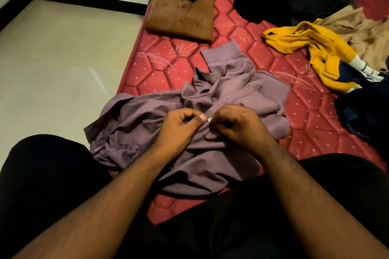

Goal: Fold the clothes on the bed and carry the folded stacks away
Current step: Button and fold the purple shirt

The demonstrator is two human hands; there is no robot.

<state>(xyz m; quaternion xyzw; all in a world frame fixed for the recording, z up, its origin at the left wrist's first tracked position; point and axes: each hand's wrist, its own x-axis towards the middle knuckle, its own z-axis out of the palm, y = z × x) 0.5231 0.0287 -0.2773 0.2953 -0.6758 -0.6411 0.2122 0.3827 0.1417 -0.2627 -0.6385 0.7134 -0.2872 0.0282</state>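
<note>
Right in front of us on the bed (160, 52), the purple shirt (227, 90) lies bunched. Our left hand (179, 130) and right hand (235, 126) both pinch its button strip, button (209, 119) between them.

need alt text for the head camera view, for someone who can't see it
Seen from above, a person's left hand and right hand pinch the front of a crumpled purple shirt at a button, on a red quilted mattress. A folded brown shirt lies beyond it, and unfolded yellow, tan and dark clothes are heaped at right.
</note>
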